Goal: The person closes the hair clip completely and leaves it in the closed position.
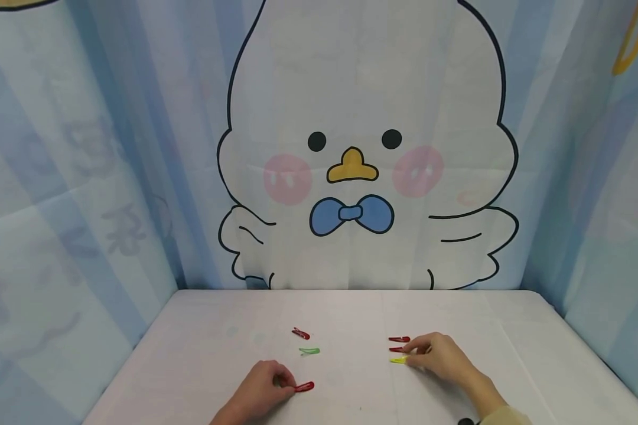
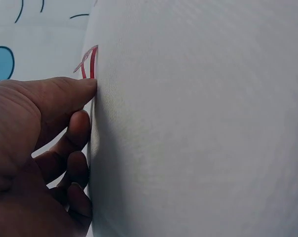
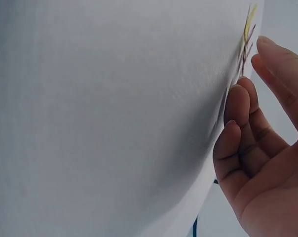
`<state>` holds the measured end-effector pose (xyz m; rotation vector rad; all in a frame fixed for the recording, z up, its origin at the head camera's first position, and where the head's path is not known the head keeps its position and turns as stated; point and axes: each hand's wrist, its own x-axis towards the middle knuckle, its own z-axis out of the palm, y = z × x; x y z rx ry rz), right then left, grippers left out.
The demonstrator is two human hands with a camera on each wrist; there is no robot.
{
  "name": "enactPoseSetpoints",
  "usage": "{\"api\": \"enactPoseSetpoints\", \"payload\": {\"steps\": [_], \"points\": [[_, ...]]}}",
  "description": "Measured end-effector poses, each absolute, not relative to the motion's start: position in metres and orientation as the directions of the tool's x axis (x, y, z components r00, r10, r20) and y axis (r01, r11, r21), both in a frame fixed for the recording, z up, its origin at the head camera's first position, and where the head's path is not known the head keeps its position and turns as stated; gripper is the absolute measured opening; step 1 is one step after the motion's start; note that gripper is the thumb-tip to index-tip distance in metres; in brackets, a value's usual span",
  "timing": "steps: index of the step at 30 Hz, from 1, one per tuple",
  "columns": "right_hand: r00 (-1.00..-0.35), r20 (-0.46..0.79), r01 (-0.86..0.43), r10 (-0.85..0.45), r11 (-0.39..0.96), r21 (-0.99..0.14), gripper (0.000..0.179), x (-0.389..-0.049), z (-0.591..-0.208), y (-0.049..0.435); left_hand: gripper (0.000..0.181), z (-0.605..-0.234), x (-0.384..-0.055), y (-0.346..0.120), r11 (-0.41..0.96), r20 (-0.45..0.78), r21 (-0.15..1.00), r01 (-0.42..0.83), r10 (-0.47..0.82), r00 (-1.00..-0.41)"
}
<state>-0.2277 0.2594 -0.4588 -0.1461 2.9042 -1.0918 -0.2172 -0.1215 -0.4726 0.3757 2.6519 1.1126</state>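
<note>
My left hand point(image 1: 263, 386) pinches one end of a red snap hair clip point(image 1: 305, 387) between thumb and forefinger, low over the white table. In the left wrist view the red hair clip point(image 2: 93, 61) sticks out beyond the thumb tip, its two parts spread apart. My right hand point(image 1: 440, 359) hovers at a column of clips on the right, fingertips beside a yellow hair clip point(image 1: 397, 360) and a red hair clip point(image 1: 396, 349). The right wrist view has the yellow clip point(image 3: 250, 22) just past the separated fingertips of the right hand point(image 3: 267, 148).
Another red hair clip point(image 1: 400, 339) lies farthest back in the right column. On the left, a green hair clip point(image 1: 309, 351) and a red hair clip point(image 1: 300, 333) lie behind my left hand. A printed curtain point(image 1: 351, 254) hangs behind the table point(image 1: 351, 307).
</note>
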Motion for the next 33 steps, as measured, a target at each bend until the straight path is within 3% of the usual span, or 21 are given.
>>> {"api": "enactPoseSetpoints", "payload": {"steps": [10, 33], "points": [[-0.999, -0.014, -0.024, -0.046, 0.735, -0.678, 0.022, -0.229, -0.449, 0.259, 0.004, -0.468, -0.217, -0.123, 0.631, -0.144, 0.769, 0.101, 0.325, -0.935], [-0.994, 0.098, -0.105, -0.045, 0.621, -0.777, 0.026, -0.216, -0.432, 0.242, 0.006, -0.458, -0.219, -0.114, 0.47, 0.107, 0.868, 0.159, 0.136, -0.985]]}}
